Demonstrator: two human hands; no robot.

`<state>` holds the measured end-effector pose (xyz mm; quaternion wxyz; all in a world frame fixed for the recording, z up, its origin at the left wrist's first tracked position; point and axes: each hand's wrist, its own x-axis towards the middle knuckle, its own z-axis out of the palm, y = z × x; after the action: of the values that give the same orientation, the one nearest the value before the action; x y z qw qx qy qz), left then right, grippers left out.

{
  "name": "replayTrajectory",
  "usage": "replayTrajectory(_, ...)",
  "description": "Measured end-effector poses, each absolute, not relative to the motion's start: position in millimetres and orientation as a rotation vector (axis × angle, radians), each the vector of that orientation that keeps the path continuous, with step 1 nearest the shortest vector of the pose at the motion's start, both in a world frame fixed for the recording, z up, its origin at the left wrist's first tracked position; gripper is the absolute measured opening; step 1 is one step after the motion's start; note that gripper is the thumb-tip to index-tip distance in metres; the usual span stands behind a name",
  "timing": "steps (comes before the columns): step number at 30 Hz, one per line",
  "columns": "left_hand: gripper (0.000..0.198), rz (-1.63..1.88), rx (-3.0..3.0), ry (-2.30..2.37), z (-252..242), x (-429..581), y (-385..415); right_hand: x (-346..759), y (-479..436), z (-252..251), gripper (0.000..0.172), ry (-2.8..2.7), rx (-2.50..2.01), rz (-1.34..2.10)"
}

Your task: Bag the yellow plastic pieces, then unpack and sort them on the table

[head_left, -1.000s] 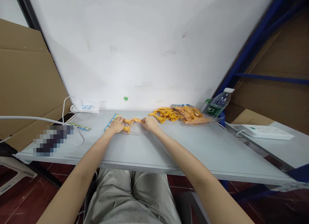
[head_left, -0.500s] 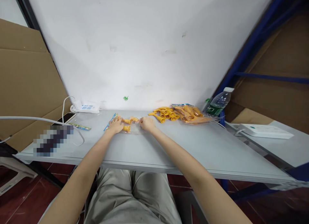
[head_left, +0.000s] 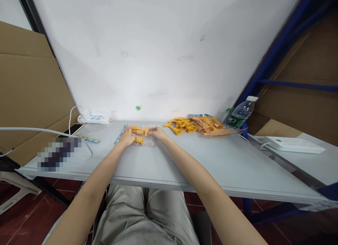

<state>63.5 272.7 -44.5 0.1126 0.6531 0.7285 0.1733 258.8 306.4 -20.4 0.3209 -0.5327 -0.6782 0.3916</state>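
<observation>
A clear plastic bag (head_left: 149,142) with a colourful printed header lies flat on the table, several yellow plastic horns inside it. My left hand (head_left: 127,136) rests over the header end, fingers spread and pressing down on bag and horns. From the other side my right hand (head_left: 158,133) reaches in at the bag's right end. Its fingers, partly seen through the plastic, are closed at the flared end of a yellow horn (head_left: 146,132). Below that one, another horn (head_left: 138,140) lies with its wide end toward the right.
Loose yellow horns (head_left: 185,125) are piled right of my hands, beside a filled bag of horns (head_left: 208,124). A water bottle (head_left: 241,112) leans behind. To the left are a printed strip (head_left: 89,139), a phone (head_left: 75,128), a white cable (head_left: 39,129) and a power strip (head_left: 96,118).
My right hand's fingers have stretched leftward into the bag, toward the horns. My left hand stays on the header end.
</observation>
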Motion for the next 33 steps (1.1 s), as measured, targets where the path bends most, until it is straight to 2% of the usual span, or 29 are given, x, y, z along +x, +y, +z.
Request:
replayTrajectory(5, 0.066, 0.453, 1.939, 2.158, -43.6, 64.7, 273.0, 261.7, 308.3, -16.4, 0.033, -1.902, -1.314, 1.035)
replayTrajectory(9, 0.063, 0.328, 1.965, 2.145, -42.6, 66.8, 271.1, 268.1, 318.0, -11.9, 0.032, -1.988, -1.433, 0.951)
replayTrajectory(11, 0.063, 0.289, 1.976, 2.142, -42.1, 67.8, 270.3, 277.4, 325.2, -6.2, 0.032, -2.029, -1.583, 0.815)
replayTrajectory(16, 0.064, 0.244, 1.958, 2.152, -41.0, 68.8, 270.3, 316.8, 331.5, 6.4, 0.036, -2.104, -1.949, 0.164)
replayTrajectory(18, 0.065, 0.238, 1.945, 2.149, -40.7, 68.8, 270.8, 329.6, 327.9, 7.5, 0.036, -2.190, -2.049, 0.004)
replayTrajectory(23, 0.064, 0.231, 1.942, 2.161, -40.3, 69.0, 271.4, 339.3, 320.8, 4.2, 0.031, -2.281, -2.047, 0.196)
replayTrajectory(26, 0.065, 0.233, 1.944, 2.159, -40.1, 68.9, 271.6, 339.3, 317.4, -4.1, 0.040, -2.354, -1.930, 0.395)
replayTrajectory(28, 0.065, 0.235, 1.940, 2.158, -40.2, 68.7, 271.8, 339.2, 312.1, -12.6, 0.045, -2.402, -1.838, 0.328)
replayTrajectory(33, 0.064, 0.265, 1.938, 2.163, -40.6, 69.1, 272.1, 335.3, 293.4, -24.7, 0.037, -2.451, -1.794, -0.124)
